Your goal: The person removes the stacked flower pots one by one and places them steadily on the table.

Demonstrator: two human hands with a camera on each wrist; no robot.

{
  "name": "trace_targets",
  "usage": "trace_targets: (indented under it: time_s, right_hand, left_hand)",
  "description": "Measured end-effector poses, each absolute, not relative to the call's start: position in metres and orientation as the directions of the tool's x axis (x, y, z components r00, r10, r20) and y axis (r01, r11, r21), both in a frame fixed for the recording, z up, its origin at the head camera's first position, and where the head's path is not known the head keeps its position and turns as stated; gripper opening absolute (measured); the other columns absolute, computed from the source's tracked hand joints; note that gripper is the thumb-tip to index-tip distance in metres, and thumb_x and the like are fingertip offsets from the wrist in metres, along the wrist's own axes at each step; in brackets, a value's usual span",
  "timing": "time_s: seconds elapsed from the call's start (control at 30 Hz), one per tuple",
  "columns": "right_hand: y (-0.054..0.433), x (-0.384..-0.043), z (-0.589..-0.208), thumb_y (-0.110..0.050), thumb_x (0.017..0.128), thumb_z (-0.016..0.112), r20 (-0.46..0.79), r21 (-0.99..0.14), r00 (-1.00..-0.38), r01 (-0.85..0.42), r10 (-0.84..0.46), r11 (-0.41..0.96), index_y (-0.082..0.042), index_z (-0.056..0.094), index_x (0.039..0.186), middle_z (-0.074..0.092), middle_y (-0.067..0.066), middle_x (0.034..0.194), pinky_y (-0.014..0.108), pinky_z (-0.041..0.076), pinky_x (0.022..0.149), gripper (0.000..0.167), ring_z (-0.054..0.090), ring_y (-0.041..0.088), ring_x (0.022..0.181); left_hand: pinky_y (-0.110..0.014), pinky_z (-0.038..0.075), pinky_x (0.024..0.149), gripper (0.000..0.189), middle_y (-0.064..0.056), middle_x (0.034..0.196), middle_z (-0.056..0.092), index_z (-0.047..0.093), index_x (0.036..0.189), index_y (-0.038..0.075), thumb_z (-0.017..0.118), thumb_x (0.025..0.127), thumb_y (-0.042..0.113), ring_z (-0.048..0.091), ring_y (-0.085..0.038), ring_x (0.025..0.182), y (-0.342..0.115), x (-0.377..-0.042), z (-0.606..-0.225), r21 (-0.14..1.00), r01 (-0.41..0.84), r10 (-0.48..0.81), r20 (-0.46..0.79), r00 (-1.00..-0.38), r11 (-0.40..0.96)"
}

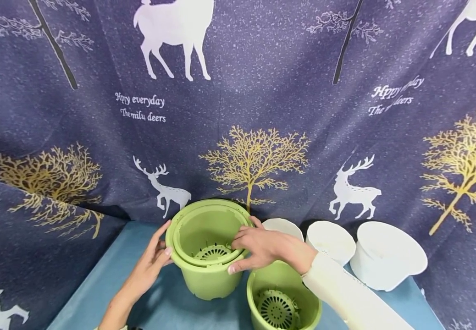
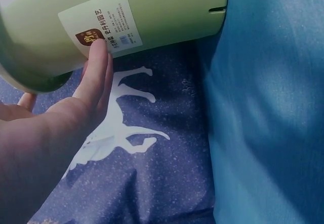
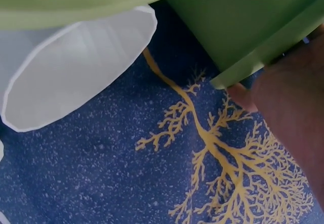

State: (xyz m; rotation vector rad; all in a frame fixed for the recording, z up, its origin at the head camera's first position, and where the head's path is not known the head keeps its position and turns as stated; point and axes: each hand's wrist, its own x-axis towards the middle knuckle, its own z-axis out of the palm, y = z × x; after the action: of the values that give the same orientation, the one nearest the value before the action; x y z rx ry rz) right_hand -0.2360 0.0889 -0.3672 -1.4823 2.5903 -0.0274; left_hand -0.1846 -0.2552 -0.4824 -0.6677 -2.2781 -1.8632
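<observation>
A green flowerpot stands on the blue-covered table, with a second green pot or liner nested inside it. A slotted disc shows at the inner bottom. My left hand holds the outer pot at its left, thumb by the rim and fingers against the wall; in the left wrist view a fingertip touches its white label. On the right side, my right hand grips the rims, some fingers curled inside and the thumb outside at the front. The right wrist view shows only part of this hand, under the rim.
Another green pot with a slotted disc in its bottom stands at the front, below my right forearm. White pots line the back right. A dark blue cloth printed with deer and trees hangs behind the blue table cover.
</observation>
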Motion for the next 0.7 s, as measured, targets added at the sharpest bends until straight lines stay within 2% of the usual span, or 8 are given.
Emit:
trace_targets:
  time_s: [0.23,0.4,0.7]
  right_hand:
    - [0.088,-0.242,-0.367,-0.058,0.105,0.059,-0.154,-0.124,-0.457,-0.871,-0.876,0.476,-0.020,0.076,0.121,0.072,-0.008,0.124,0.065,0.013,0.129,0.044,0.057,0.014,0.122]
    - [0.087,-0.243,-0.365,-0.061,0.105,0.057,-0.179,-0.115,-0.466,-0.865,-0.867,0.489,-0.020,0.076,0.124,0.072,-0.008,0.127,0.064,0.014,0.129,0.048,0.057,0.014,0.124]
    - [0.083,-0.247,-0.359,-0.068,0.103,0.055,-0.249,-0.081,-0.472,-0.860,-0.846,0.504,-0.024,0.077,0.126,0.072,-0.016,0.125,0.061,0.011,0.130,0.054,0.057,0.010,0.123]
  left_hand:
    - [-0.028,0.061,0.094,0.061,-0.024,0.121,0.056,0.019,0.172,0.018,0.043,0.116,0.010,0.070,-0.015,0.109,-0.255,-0.183,-0.479,0.889,0.422,0.256,0.372,-0.892,0.179]
    - [-0.027,0.061,0.094,0.058,-0.025,0.122,0.056,0.023,0.170,0.012,0.043,0.115,0.006,0.070,-0.015,0.112,-0.254,-0.183,-0.480,0.875,0.452,0.261,0.402,-0.878,0.174]
    - [-0.030,0.060,0.089,0.065,-0.017,0.123,0.057,0.025,0.169,0.016,0.051,0.112,0.003,0.069,-0.014,0.107,-0.254,-0.183,-0.483,0.823,0.495,0.247,0.436,-0.865,0.279]
